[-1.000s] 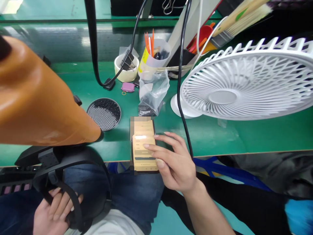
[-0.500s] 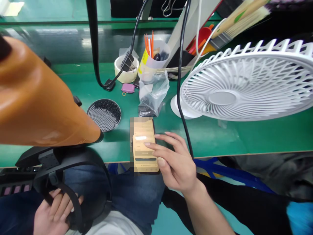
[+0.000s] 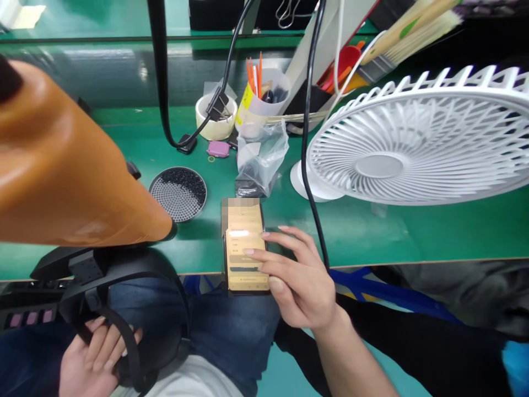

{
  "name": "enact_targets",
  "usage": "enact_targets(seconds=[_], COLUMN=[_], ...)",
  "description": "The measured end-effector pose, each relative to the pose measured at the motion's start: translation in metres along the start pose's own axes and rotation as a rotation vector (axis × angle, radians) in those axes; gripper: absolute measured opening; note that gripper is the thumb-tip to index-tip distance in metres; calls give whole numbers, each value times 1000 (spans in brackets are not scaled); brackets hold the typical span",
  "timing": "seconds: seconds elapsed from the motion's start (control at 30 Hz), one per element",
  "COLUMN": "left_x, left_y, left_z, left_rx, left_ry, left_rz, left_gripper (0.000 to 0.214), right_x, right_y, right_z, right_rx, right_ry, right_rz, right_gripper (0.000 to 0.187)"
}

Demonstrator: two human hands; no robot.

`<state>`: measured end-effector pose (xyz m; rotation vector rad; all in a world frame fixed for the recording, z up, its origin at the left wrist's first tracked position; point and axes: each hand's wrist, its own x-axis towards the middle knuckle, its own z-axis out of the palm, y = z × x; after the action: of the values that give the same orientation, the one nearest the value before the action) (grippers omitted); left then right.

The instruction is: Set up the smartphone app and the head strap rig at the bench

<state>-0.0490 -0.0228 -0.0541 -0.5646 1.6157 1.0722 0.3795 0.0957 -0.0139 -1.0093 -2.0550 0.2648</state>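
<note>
Where the green workbench (image 3: 351,240) runs, phone (image 3: 243,248), white fan (image 3: 379,165)

blue denim jeans (image 3: 233,336) fill the lower middle of the frame, darker toward the lower left. a white shirt (image 3: 190,381) shows along the bottom edge, just below the jeans. the left hand (image 3: 93,358) at lower left and the right hand (image 3: 300,281) at lower right are bare, and the right forearm (image 3: 351,358) runs bare to the bottom edge, without a sleeve.
</note>
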Motion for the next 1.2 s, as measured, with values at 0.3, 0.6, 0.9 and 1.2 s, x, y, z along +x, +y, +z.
enact_targets(seconds=[0.3, 0.6, 0.9, 1.2], left_x=[12, 5, 9, 4], left_y=[-1, -2, 0, 1], left_z=[-14, -10, -14, -7], left_rx=[55, 142, 152, 150], left_ry=[-8, -15, -27, -13], left_rz=[44, 117, 120, 90], left_gripper=[46, 41, 44, 41], right_x=[0, 3, 2, 2], right_y=[0, -2, -2, -2], right_z=[1, 1, 2, 1], right_rx=[-18, -54, -51, -42], right_ry=[11, 30, 23, 24], right_rz=[9, 35, 33, 35], right_gripper=[17, 21, 20, 21])
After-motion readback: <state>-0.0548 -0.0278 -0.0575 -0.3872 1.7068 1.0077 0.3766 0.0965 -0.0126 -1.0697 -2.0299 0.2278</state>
